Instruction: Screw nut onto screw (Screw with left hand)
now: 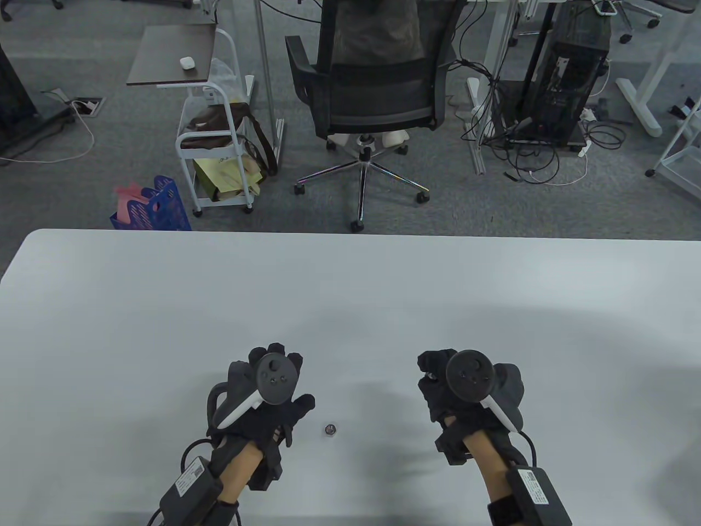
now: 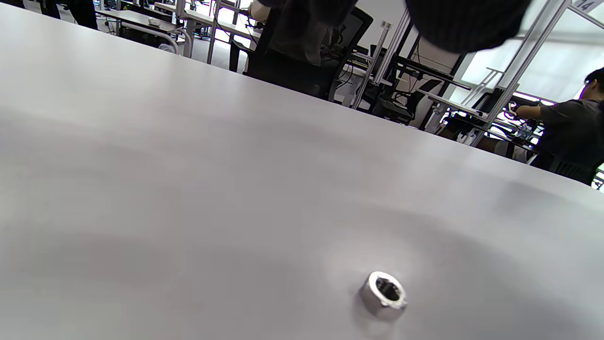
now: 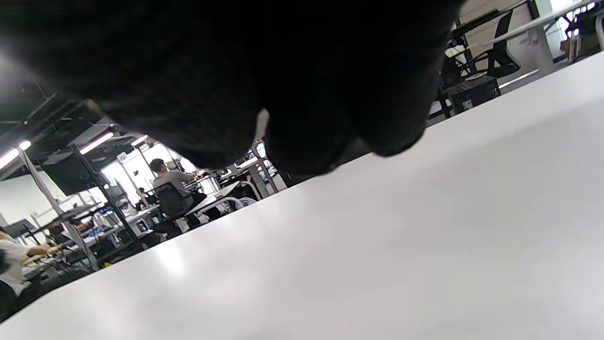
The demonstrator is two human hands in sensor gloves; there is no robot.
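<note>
While my left hand (image 1: 268, 394) hovers just over the table (image 1: 164, 307) with its thumb spread toward the middle, its fingers hold nothing that I can see. My right hand (image 1: 454, 389) sits opposite, well apart from the left, with its fingers curled under the tracker; whether they pinch anything I cannot tell, since the right wrist view is mostly filled by dark glove. Between my two hands, nearer the left thumb, the nut (image 1: 329, 429) lies on the tabletop untouched; the left wrist view shows it as a small silvery ring with its hole facing up. I cannot find the screw in any view. Beyond the table's far edge stands a black office chair (image 1: 372, 93).
</note>
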